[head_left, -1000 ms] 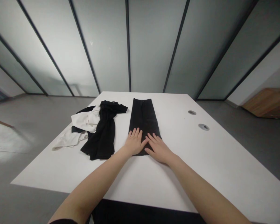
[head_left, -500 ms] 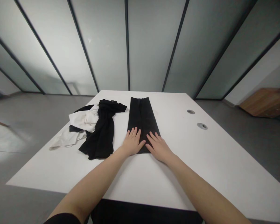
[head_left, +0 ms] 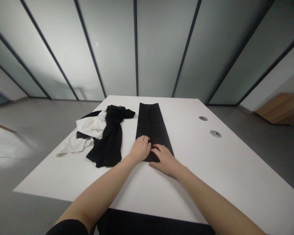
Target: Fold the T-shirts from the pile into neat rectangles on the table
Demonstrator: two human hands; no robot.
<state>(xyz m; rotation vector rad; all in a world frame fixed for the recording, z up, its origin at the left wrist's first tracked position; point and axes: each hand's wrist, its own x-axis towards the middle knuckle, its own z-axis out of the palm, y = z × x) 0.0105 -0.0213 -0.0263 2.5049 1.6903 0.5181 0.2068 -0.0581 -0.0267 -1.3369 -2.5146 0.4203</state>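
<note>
Two hands, left hand (head_left: 140, 149) with fingers together, right hand (head_left: 164, 160) spread, rest on one pair of folded black trousers (head_left: 153, 124)

The black trousers (head_left: 153, 124) lie folded lengthwise into one long, narrow, flat strip, with smooth sides and only faint creases. The waistband end, with its fly visible, points toward the far edge of the white table (head_left: 201, 156) and stops just short of it. The strip runs straight back from the table's middle, its lower end nearer the near edge.
</note>
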